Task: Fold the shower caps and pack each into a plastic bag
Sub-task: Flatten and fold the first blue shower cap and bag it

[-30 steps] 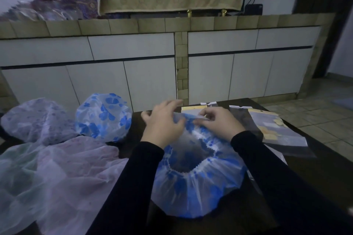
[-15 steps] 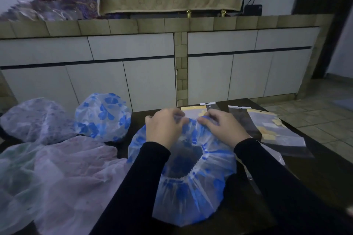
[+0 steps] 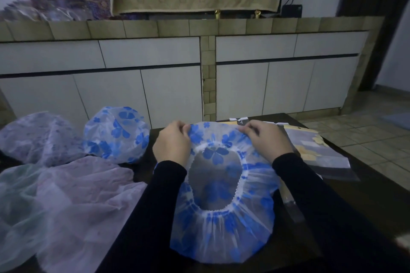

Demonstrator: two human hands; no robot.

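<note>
Head view: the blue-flowered shower cap [image 3: 224, 206] lies opening-up on the dark worktop [image 3: 366, 190]. The left hand [image 3: 172, 143] and right hand [image 3: 269, 141] each pinch its far edge, grip closed on plastic, seemingly to spread it flat for folding. Plastic bags [image 3: 319, 153] wait right of the cap.

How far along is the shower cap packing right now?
Nothing looks packed yet. The left hand and right hand pinch the far edge of one blue-flowered cap, spread open-side up on the table, not yet folded. A second blue-flowered cap and the pale caps wait unfolded on the left. The plastic bags on the right look flat, apparently empty.
</note>
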